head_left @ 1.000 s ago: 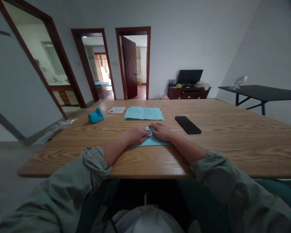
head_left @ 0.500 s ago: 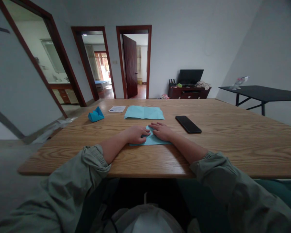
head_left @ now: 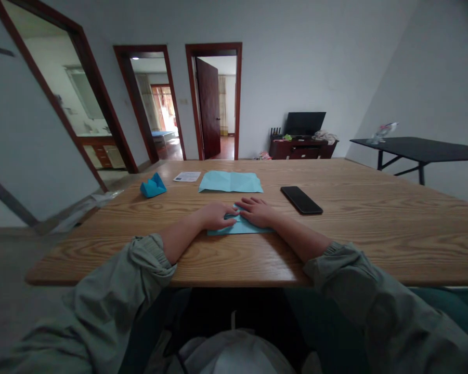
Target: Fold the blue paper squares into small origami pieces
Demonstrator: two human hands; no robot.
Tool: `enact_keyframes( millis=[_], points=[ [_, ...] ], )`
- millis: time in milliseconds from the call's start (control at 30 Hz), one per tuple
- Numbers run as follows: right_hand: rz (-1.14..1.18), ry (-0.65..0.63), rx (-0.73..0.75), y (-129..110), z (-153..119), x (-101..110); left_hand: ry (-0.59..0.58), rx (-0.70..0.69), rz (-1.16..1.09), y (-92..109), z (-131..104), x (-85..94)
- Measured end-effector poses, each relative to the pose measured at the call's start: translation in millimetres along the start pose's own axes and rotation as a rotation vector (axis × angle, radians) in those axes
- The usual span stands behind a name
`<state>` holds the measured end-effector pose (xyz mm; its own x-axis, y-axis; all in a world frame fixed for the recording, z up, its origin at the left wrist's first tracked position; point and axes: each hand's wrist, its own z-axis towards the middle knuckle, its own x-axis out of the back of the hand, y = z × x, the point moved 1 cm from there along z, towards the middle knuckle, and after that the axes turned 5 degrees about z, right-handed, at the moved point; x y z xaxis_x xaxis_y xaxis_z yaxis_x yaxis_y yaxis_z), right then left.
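A light blue sheet of folded paper lies on the wooden table in front of me, its lower edge straight and its upper part largely covered by my hands. On its left side rests my left hand, fingers stretched toward the paper's middle. My right hand presses flat on the upper right part, fingers extended and pointing left. Neither hand grips the paper. Beyond them lies a second light blue sheet, spread out with creases. A darker blue folded paper piece stands to the left.
Right of my hands a black phone lies on the wooden table. A small printed card is near the far edge. Behind stand a black table at right and a cabinet with a screen.
My left hand has drawn slightly left, and its fingers now sit a little apart from the right hand's. The right hand stays flat on the paper. The view has shifted slightly.
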<state>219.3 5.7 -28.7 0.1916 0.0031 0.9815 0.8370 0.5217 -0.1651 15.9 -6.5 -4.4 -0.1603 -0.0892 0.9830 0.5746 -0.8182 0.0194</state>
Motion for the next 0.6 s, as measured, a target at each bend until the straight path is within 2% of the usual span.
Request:
enact_keyframes(
  millis=[167, 300, 467, 600],
  points=[
    [-0.001, 0.005, -0.008, 3, 1, 0, -0.046, 0.112, -0.035, -11, 23, 8.2],
    [0.000, 0.011, -0.006, 4, 3, -2, -0.030, 0.111, -0.067, -21, 28, -1.5],
    [0.007, -0.019, -0.018, 3, 3, 0, 0.009, 0.039, -0.009, -26, 7, -15.3],
    [0.035, -0.040, -0.040, 1, 0, 5, -0.018, 0.016, 0.035, -18, -22, -4.6]
  ],
)
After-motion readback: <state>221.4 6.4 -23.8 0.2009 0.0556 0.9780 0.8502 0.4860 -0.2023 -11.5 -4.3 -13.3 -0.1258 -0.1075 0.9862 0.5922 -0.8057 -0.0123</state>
